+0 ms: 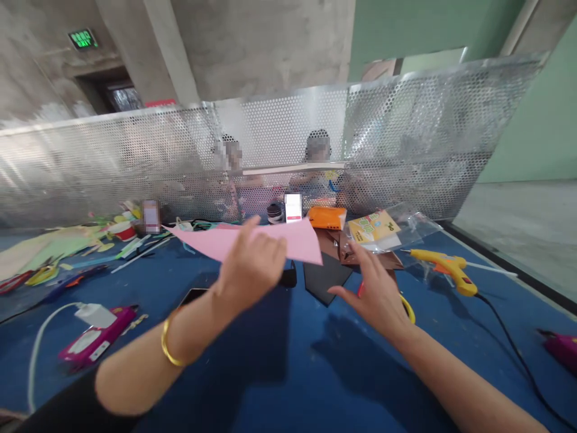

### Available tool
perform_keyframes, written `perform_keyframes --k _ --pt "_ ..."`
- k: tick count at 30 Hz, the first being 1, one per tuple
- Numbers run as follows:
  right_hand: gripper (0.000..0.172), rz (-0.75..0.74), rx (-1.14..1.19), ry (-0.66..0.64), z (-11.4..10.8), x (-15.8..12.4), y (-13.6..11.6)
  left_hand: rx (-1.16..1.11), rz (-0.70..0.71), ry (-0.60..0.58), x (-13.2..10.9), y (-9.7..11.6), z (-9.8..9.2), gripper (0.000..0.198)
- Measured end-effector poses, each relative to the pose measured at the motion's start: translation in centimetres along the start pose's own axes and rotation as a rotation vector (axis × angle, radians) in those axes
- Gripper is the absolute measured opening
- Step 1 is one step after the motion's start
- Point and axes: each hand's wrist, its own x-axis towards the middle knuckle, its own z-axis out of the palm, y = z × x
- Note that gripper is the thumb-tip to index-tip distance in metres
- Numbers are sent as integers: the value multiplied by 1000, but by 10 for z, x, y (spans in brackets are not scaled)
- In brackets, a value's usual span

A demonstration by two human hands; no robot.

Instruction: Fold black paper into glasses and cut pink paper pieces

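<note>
A sheet of pink paper (302,242) is raised above the blue table, held by my left hand (252,261), whose fingers are closed on it. Off to the right, my right hand (376,291) is spread with its thumb apart and nothing in it. Beneath and beside that hand lie a black sheet (327,279), brown paper (331,240) and a yellow ring-shaped thing (408,308) that the hand partly covers. A dark phone-like object (195,296) shows partly under my left wrist.
A yellow glue gun (444,264) with a cord lies at the right. Magenta power strips (97,337) sit at the left and right edges. Behind are an orange packet (327,218), a lit phone (293,207) and a perforated metal screen (279,132). Paper scraps and scissors (42,273) fill the far left.
</note>
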Motion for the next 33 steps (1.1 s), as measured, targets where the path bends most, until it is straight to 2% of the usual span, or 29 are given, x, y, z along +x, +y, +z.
perform_keyframes --k 1,3,5,6,9,13,16,19,22,25,28,31,33 --pt "80 -47 15 98 -13 1 -10 -3 46 24 -6 23 -11 30" --pt "59 -234 28 160 -37 -4 -29 -71 99 80 -16 64 -28 26" --pt "33 -423 21 79 -56 -19 -43 -165 38 86 -24 96 -41 27" --pt "25 -462 13 65 -63 -29 -46 -207 16 63 -28 109 -46 27" --pt "26 -457 -38 48 -74 -67 -48 -337 -26 5 -46 136 -54 30" --pt "32 -390 -25 -35 -75 -112 -54 -447 -77 -128 -84 152 -53 36" --pt "36 -296 37 -11 -72 -132 -73 -622 -148 -149 -111 152 -49 36" --pt "40 -361 69 -63 -74 -137 -86 -850 -227 -133 -126 144 -47 36" --pt "39 -400 64 -119 -84 -134 -72 -1001 -261 -104 -135 131 -48 41" --pt "33 -325 39 -146 -99 -136 -39 -1154 -268 -102 -134 115 -50 39" --pt "25 -200 210 -188 -114 -137 -12 -1310 -258 -141 -114 100 -47 31" --pt "25 -2 402 -167 -128 -121 -3 -1423 -229 -167 -74 86 -31 25" --pt "21 89 428 -124 -135 -102 -4 -1439 -220 -87 -43 78 -16 19"
